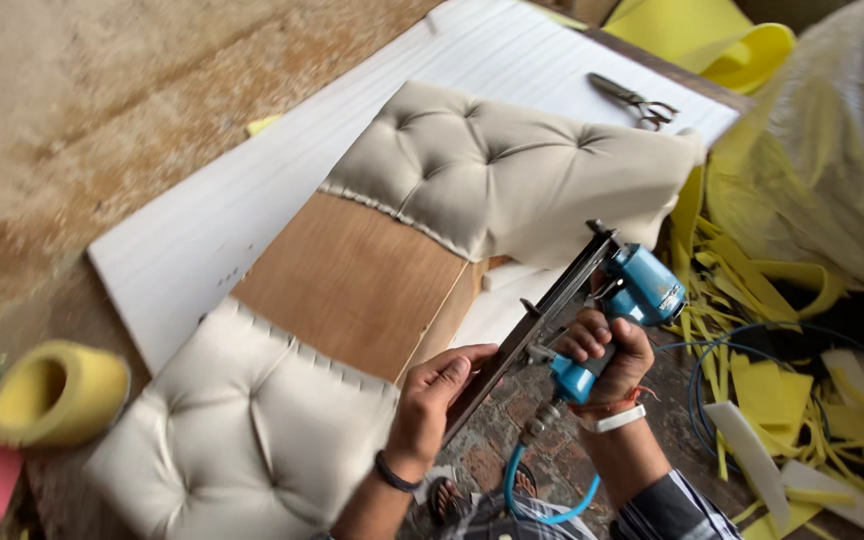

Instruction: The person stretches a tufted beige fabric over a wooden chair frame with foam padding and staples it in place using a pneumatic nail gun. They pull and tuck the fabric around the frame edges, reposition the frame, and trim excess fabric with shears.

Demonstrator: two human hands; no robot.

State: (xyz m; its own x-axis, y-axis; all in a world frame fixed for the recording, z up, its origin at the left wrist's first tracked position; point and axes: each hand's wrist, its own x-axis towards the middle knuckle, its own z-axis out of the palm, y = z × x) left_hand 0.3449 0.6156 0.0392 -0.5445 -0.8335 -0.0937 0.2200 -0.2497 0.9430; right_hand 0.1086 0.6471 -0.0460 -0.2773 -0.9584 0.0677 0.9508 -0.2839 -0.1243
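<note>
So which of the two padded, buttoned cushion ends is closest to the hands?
The lower tufted end, at the bottom left beside the left hand. The other tufted end lies farther up, towards the scissors.

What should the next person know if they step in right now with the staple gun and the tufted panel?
Right hand: wrapped around the grip of the blue staple gun, its blue air hose trailing down from the handle.
Left hand: open, palm against the gun's long metal magazine, holding nothing else.
Tufted beige panel: lies on the white sheet, fabric wrapped over both ends, bare plywood back showing in the middle.
Scissors lie on the far end of the sheet; yellow foam scraps lie to the right.
Done: both ends covered. Left: the middle stays uncovered; the gun is off the panel.
</note>
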